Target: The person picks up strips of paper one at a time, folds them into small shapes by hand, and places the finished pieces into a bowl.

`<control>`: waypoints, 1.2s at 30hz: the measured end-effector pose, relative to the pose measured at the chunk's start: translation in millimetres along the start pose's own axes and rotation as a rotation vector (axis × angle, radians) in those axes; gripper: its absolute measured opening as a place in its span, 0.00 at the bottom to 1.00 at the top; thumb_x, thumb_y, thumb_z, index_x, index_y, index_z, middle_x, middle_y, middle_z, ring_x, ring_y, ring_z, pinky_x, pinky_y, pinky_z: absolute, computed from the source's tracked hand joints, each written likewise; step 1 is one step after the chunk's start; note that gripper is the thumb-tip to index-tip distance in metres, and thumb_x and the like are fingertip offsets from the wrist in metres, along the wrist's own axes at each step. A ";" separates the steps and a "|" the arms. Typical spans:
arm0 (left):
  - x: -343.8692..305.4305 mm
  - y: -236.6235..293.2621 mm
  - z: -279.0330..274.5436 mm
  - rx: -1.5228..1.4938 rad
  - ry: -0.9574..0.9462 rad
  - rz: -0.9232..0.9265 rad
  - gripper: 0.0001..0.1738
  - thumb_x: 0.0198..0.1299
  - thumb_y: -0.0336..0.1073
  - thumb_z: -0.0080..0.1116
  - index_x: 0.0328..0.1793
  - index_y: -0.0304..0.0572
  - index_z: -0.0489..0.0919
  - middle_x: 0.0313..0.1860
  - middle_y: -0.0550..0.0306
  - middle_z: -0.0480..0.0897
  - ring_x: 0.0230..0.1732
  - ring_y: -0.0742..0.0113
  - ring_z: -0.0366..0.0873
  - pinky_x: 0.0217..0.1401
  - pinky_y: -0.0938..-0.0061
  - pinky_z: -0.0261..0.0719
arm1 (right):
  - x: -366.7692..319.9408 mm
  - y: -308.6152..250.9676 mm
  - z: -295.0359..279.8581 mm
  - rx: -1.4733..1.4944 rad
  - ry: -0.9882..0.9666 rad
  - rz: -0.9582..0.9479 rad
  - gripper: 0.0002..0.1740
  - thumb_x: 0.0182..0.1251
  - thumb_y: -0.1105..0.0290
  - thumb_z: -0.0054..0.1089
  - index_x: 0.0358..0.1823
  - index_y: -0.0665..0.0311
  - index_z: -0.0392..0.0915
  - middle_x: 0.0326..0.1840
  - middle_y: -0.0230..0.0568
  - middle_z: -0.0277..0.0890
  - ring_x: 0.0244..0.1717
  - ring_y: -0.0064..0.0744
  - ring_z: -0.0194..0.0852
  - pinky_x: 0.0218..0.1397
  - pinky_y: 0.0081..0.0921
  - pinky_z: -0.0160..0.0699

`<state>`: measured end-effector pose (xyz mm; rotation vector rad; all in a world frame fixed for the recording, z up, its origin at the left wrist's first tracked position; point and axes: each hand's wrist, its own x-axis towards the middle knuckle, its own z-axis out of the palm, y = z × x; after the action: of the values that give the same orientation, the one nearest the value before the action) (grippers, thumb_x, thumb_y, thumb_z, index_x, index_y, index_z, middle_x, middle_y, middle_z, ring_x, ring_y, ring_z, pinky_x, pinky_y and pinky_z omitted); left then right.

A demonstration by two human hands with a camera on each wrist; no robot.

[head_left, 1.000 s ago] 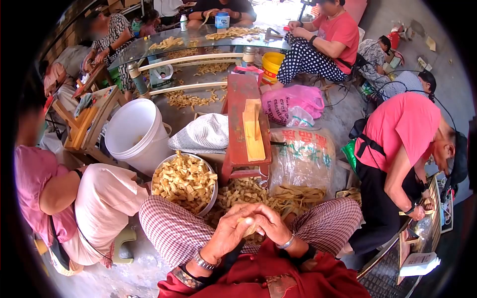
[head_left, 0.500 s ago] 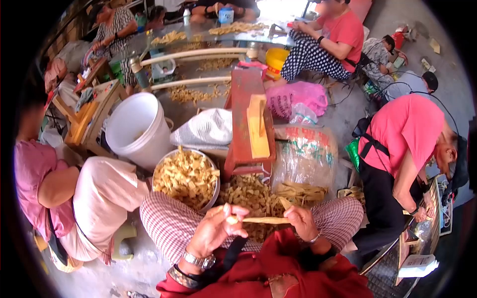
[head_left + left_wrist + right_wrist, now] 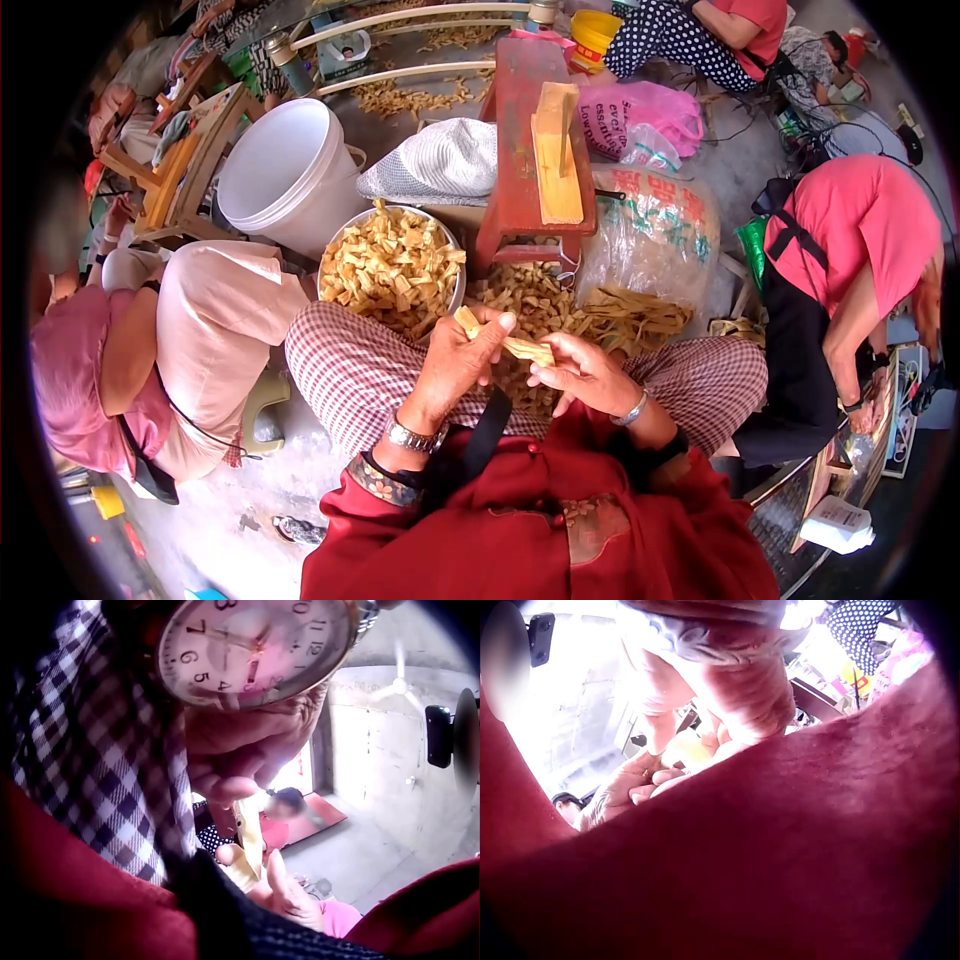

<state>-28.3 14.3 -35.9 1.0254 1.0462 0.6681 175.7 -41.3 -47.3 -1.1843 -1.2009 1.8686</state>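
Low over the lap in the head view, both hands hold a pale yellow flat strip [image 3: 528,350]. My left hand [image 3: 455,360] pinches it between thumb and fingers, with one end poking up past the knuckles. Thumb and fingers of my right hand [image 3: 588,372] grip the other end. The left wrist view shows the strip [image 3: 251,832] between the two hands; in the right wrist view a sleeve covers much of the scene. Just ahead, a round basin with a pale rim [image 3: 461,290] is heaped with folded yellow pieces [image 3: 390,260]. More pieces [image 3: 525,290] lie beside it.
A red wooden bench [image 3: 518,75] stands ahead, bearing a yellow wooden piece [image 3: 560,195]. Right of it sits a clear plastic sack [image 3: 655,235] with long strips [image 3: 635,315] at its mouth. A white bucket [image 3: 285,165] stands left. People sit close on both sides.
The hands were clasped together, then drew apart with the strip stretched between them, and now are closer again with the strip bent. The head view has tilted downward.
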 end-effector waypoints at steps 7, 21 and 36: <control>-1.9 13.9 -8.0 -0.572 -0.041 0.070 0.02 0.61 0.29 0.59 0.38 0.42 0.78 0.25 0.69 0.73 0.18 0.83 0.60 0.18 0.86 0.58 | -2.2 -16.5 3.7 -0.019 0.067 -0.034 0.21 0.72 0.53 0.47 0.29 0.63 0.74 0.18 0.25 0.64 0.19 0.13 0.60 0.20 0.14 0.55; 94.7 121.7 16.2 -0.288 -0.033 0.307 0.05 0.63 0.29 0.52 0.36 0.38 0.77 0.20 0.68 0.70 0.17 0.82 0.64 0.21 0.83 0.69 | 45.4 -134.5 -90.6 -1.038 0.541 -0.468 0.17 0.69 0.57 0.50 0.30 0.65 0.70 0.19 0.52 0.68 0.23 0.54 0.69 0.25 0.40 0.65; 131.9 89.7 2.1 0.299 0.170 0.321 0.09 0.62 0.36 0.57 0.38 0.37 0.79 0.23 0.64 0.79 0.21 0.82 0.71 0.18 0.84 0.69 | 56.7 -50.1 -105.8 -0.792 0.661 -0.310 0.16 0.69 0.58 0.51 0.36 0.66 0.73 0.20 0.53 0.71 0.22 0.50 0.73 0.25 0.39 0.67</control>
<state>25.5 160.9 -2.8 1.4353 1.1643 0.8879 250.2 65.1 -41.1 -1.7042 -1.6269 0.6473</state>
